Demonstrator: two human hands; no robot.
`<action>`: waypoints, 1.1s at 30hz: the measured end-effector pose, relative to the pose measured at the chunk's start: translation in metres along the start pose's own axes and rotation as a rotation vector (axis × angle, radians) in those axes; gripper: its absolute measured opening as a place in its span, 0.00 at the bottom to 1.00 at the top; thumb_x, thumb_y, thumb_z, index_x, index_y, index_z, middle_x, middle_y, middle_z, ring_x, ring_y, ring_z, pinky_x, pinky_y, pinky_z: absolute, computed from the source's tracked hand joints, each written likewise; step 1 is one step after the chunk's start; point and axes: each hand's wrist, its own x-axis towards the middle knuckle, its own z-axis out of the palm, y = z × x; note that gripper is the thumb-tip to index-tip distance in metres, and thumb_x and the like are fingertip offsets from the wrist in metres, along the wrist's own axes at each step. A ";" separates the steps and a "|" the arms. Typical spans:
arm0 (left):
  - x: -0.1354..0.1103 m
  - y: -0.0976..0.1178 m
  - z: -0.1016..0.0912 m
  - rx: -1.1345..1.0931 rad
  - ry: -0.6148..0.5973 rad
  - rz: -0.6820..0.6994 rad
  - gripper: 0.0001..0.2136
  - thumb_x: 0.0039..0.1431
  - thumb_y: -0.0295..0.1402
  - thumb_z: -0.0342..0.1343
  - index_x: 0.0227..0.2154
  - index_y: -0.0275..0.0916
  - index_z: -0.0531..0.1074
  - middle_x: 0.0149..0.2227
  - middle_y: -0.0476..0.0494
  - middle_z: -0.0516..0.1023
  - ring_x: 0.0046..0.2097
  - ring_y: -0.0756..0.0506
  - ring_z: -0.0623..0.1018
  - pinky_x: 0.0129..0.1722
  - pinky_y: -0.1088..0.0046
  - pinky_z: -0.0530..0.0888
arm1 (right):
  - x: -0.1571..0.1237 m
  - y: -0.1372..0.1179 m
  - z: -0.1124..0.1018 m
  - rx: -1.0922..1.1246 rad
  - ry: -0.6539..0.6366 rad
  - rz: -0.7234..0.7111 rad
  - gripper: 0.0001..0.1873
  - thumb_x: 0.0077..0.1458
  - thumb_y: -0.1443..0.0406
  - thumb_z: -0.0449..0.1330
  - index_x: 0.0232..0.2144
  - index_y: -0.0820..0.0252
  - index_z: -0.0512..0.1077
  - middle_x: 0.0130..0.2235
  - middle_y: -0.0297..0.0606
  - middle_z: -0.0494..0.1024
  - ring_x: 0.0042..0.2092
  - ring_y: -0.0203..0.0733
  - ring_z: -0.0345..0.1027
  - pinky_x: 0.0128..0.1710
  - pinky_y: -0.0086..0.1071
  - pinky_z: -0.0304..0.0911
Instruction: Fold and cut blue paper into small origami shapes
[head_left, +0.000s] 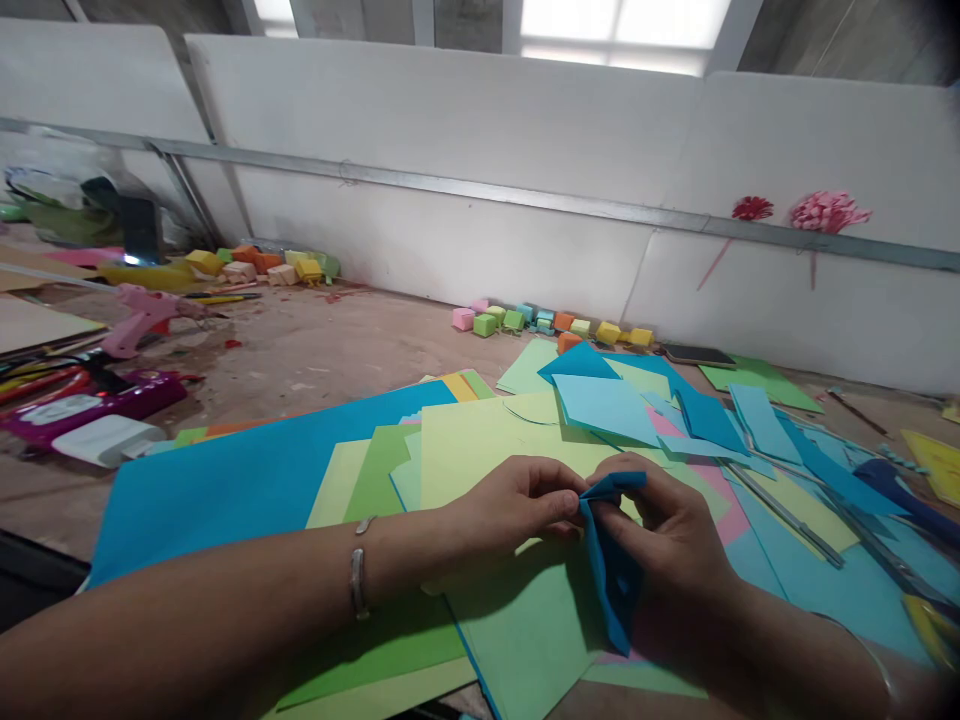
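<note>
Both of my hands meet over a spread of coloured paper sheets and hold a folded piece of blue paper (611, 570). My left hand (517, 505) pinches its upper left edge between thumb and fingers, and a metal bangle sits on that wrist. My right hand (667, 535) grips the piece from the right, fingers curled round its top fold. The blue piece hangs down between the hands, above a light green sheet (525, 630).
Large blue (247, 480), yellow and green sheets cover the table, with several cut blue pieces (607, 405) behind. Small paper cubes (555, 325) line the white wall. A pink glue gun (146, 315) lies at the left, a phone (697, 355) and blue scissors (900, 495) at the right.
</note>
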 end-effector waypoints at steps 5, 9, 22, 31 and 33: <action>-0.002 0.003 0.000 -0.026 -0.007 -0.025 0.14 0.45 0.34 0.69 0.35 0.32 0.78 0.31 0.43 0.77 0.34 0.49 0.76 0.40 0.70 0.72 | 0.005 0.002 -0.006 0.139 -0.027 -0.010 0.05 0.54 0.62 0.64 0.30 0.55 0.79 0.31 0.38 0.77 0.34 0.41 0.71 0.33 0.33 0.69; -0.001 0.003 -0.002 -0.063 -0.046 -0.002 0.16 0.41 0.28 0.69 0.37 0.33 0.77 0.34 0.42 0.79 0.35 0.48 0.77 0.40 0.69 0.73 | 0.007 0.005 -0.009 0.241 0.001 -0.006 0.04 0.51 0.60 0.67 0.30 0.52 0.81 0.32 0.38 0.78 0.34 0.41 0.72 0.31 0.32 0.70; -0.002 0.001 0.000 -0.115 -0.050 -0.028 0.16 0.41 0.30 0.70 0.35 0.33 0.76 0.32 0.44 0.78 0.33 0.49 0.77 0.40 0.68 0.72 | 0.003 0.009 -0.004 0.339 0.042 0.299 0.05 0.46 0.62 0.69 0.28 0.57 0.79 0.31 0.37 0.77 0.33 0.41 0.70 0.30 0.32 0.68; -0.003 0.001 0.002 -0.075 -0.057 -0.113 0.23 0.40 0.47 0.70 0.29 0.33 0.73 0.27 0.46 0.74 0.30 0.49 0.74 0.37 0.67 0.71 | 0.001 -0.008 0.006 0.091 0.100 0.209 0.03 0.51 0.63 0.64 0.28 0.56 0.77 0.30 0.39 0.76 0.34 0.44 0.70 0.31 0.37 0.67; -0.004 0.001 0.002 -0.047 -0.102 -0.096 0.23 0.44 0.51 0.66 0.28 0.33 0.72 0.26 0.47 0.72 0.29 0.51 0.71 0.34 0.71 0.69 | 0.002 -0.004 0.003 0.006 0.091 0.087 0.03 0.49 0.66 0.63 0.28 0.56 0.77 0.30 0.38 0.75 0.33 0.44 0.70 0.30 0.35 0.66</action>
